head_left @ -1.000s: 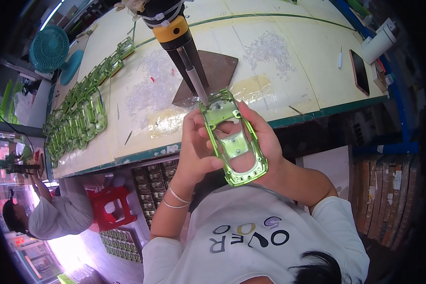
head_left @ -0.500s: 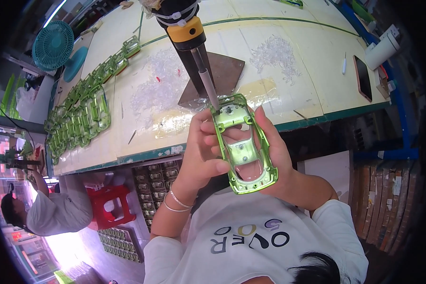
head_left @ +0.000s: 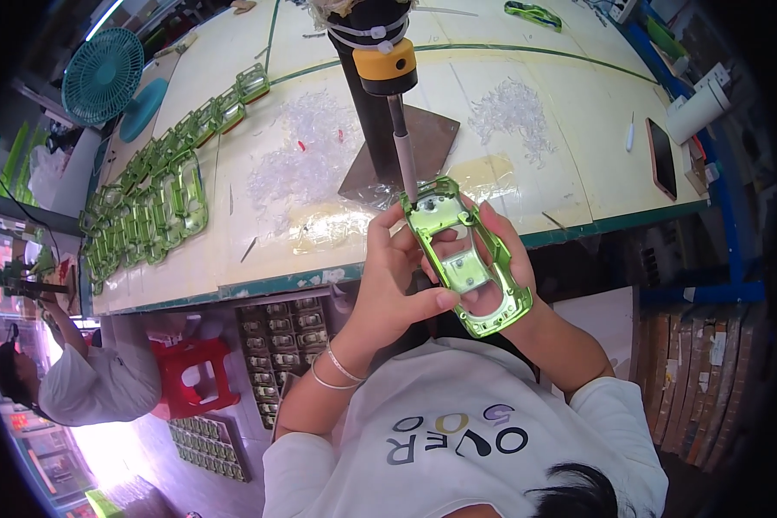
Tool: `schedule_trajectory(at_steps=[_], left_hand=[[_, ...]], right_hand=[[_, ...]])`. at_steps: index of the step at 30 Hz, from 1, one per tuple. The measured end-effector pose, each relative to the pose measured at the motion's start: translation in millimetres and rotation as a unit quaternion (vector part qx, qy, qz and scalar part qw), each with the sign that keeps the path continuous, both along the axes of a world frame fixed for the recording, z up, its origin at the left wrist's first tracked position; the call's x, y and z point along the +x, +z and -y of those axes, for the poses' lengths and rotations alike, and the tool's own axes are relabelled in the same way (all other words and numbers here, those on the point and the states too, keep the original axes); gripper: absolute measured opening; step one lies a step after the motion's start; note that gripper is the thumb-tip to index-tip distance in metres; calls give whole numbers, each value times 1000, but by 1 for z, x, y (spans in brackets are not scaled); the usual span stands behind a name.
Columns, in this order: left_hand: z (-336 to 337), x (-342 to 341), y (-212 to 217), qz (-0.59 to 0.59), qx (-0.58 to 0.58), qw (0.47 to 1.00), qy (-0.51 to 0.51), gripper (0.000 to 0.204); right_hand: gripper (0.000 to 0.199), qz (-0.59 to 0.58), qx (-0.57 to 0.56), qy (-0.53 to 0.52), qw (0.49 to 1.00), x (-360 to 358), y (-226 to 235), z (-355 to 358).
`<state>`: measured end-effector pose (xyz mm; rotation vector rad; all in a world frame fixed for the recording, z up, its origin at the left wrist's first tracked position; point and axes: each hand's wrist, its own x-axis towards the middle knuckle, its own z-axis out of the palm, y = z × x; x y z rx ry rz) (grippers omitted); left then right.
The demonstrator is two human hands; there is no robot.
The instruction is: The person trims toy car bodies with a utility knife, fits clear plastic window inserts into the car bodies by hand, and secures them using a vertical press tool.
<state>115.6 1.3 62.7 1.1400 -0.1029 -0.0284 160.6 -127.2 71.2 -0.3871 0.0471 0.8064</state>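
Between my hands is a shiny green toy car body shell (head_left: 468, 269), its hollow underside facing up and its far end tilted left. My left hand (head_left: 399, 289) grips the left side, thumb lying across the edge. On the opposite side my right hand (head_left: 514, 259) holds it, fingers partly hidden beneath. A mounted pressing or heating tool (head_left: 406, 147), with a yellow collar and slim metal rod, hangs over the far end. Its tip meets the shell near the far left corner; whether it presses there I cannot tell.
Rows of green car shells (head_left: 151, 216) lie on the table's left. Piles of small clear plastic parts (head_left: 306, 142) flank the tool's brown base plate (head_left: 432, 138). A phone (head_left: 661, 158) lies at right. A teal fan (head_left: 104, 73) stands far left; a co-worker (head_left: 95, 380) sits beyond a red stool (head_left: 194, 378).
The car shell and both hands have shifted right in the picture, and the shell has turned so its near end points further right. Its far left corner is now under the tool tip.
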Motion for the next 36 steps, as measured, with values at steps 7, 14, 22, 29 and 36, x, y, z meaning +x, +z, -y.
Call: schedule_trajectory(at_steps=[7,14,22,29,36], left_hand=[[-3,-18,-3,18,30,998,54,93],[-6,-25,2,109,148,981,55,98],[-5,-30,5,129,161,977,46,102],[-5,-33,6,133,172,975,43,103],[-4,-33,5,131,180,974,48,102]], right_hand=[[35,-60,54,111,990,18,1,0],[45,-118,161,220,955,27,2,2],[48,-110,174,228,952,25,3,4],[49,-115,191,236,946,27,3,4],[52,-114,206,238,942,26,-2,2]])
